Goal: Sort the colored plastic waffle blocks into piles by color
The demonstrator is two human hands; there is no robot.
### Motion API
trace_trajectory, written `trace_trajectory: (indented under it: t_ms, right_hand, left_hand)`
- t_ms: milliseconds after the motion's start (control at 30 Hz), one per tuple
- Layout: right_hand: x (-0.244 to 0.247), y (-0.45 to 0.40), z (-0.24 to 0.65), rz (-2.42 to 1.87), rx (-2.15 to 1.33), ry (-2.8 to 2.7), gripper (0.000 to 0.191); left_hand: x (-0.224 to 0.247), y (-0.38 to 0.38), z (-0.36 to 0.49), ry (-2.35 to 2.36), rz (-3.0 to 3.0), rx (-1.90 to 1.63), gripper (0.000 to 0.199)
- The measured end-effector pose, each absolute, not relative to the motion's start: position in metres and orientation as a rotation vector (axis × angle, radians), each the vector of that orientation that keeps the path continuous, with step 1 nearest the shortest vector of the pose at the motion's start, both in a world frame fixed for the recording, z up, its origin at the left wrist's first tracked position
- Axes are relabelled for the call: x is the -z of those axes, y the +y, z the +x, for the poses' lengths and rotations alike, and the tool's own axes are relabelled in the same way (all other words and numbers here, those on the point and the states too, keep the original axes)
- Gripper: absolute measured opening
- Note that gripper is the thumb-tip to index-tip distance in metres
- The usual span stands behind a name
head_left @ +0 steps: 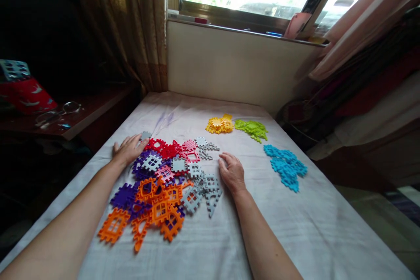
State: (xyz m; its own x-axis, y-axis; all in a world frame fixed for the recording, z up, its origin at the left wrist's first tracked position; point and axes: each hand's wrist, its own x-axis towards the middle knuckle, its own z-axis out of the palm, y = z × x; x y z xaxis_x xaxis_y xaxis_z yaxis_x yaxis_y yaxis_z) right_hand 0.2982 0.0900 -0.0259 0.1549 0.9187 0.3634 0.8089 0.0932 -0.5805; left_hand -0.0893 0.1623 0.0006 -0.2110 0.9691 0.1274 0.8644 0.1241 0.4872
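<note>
Flat interlocking plastic pieces lie in a mixed heap on the cloth-covered table (269,236): orange pieces (159,211) in front, purple pieces (124,195) at the left, red pieces (170,150) at the back, grey pieces (192,199) on the right side. My left hand (129,149) rests at the heap's back left edge, fingers spread, its fingertips by a grey piece (146,135) and the red ones. My right hand (232,171) lies on the cloth just right of the grey pieces, fingers slightly curled and apart, with nothing in it.
Separate piles of yellow pieces (219,124), green pieces (252,129) and blue pieces (286,166) lie at the back and right. Eyeglasses (59,113) and a red container (28,95) stand on a dark side table at the left. A wall and window close off the back.
</note>
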Motion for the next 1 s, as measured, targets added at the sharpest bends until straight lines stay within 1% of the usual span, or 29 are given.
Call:
trace_trajectory:
  t_ms: [100, 167, 333, 467, 633, 833, 1000]
  right_hand:
    - [0.024, 0.089, 0.295, -1.729, -0.201, -1.659, 0.028]
    - [0.022, 0.089, 0.295, -1.720, -0.214, -1.660, 0.028]
    - [0.022, 0.088, 0.296, -1.709, -0.231, -1.667, 0.027]
    - [0.023, 0.087, 0.296, -1.714, -0.206, -1.683, 0.029]
    - [0.025, 0.087, 0.295, -1.685, -0.185, -1.682, 0.029]
    - [0.023, 0.069, 0.289, -1.620, -0.265, -1.736, 0.027]
    - [0.021, 0.037, 0.282, -1.572, -0.303, -1.713, 0.031]
  left_hand:
    - [-0.006, 0.161, -0.068, 2.018, 1.932, -0.627, 0.063]
    - [-0.007, 0.155, -0.054, 1.898, 2.006, -0.634, 0.064]
    - [-0.011, 0.138, -0.036, 1.600, 1.952, -0.802, 0.086]
    - [-0.016, 0.115, -0.045, 1.601, 1.750, -1.000, 0.094]
    - [-0.013, 0.074, -0.061, 1.683, 1.616, -1.105, 0.093]
    - [-0.014, 0.047, -0.068, 1.689, 1.584, -1.110, 0.087]
    - [-0.010, 0.032, -0.074, 1.815, 1.715, -1.066, 0.075]
